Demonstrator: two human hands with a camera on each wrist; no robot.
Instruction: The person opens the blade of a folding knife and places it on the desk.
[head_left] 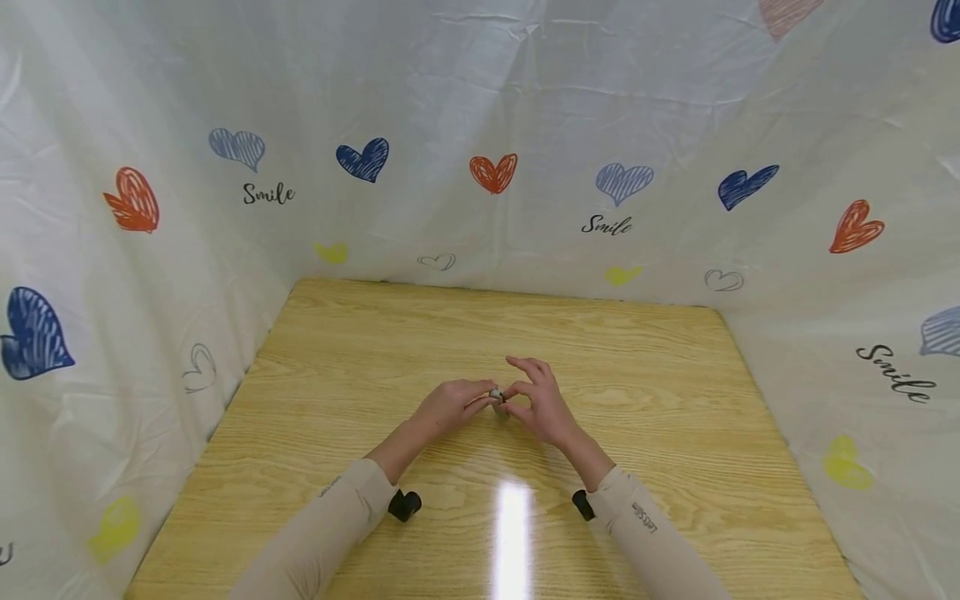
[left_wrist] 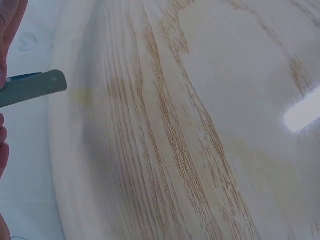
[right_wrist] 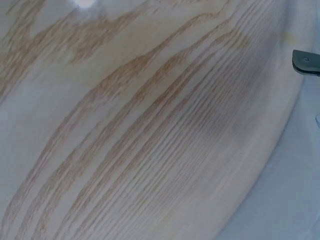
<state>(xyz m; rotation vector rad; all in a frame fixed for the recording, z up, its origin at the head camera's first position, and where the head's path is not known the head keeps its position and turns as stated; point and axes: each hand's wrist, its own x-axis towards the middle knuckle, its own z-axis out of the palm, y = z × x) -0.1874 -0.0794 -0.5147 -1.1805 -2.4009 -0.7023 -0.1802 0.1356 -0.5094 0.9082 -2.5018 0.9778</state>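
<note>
Between both hands is a small folding knife (head_left: 496, 394) with a grey-green handle, held above the table. My left hand (head_left: 453, 406) grips its handle between thumb and fingers. From the other side, the thumb and index finger of my right hand (head_left: 543, 404) pinch at the knife, its other fingers raised. The left wrist view shows the rounded handle end of the folding knife (left_wrist: 37, 89), with a dark strip like a blade edge along it. Only one end of the folding knife (right_wrist: 306, 62) enters the right wrist view. Fingers hide the rest.
A wooden table (head_left: 360, 333) with light grain lies beneath the hands. White curtain sheets (head_left: 555, 125) printed with hearts and "Smile" hang around its back and sides. Black wrist devices (head_left: 405, 506) sit by both sleeves. A bright reflection lies on the tabletop near the front.
</note>
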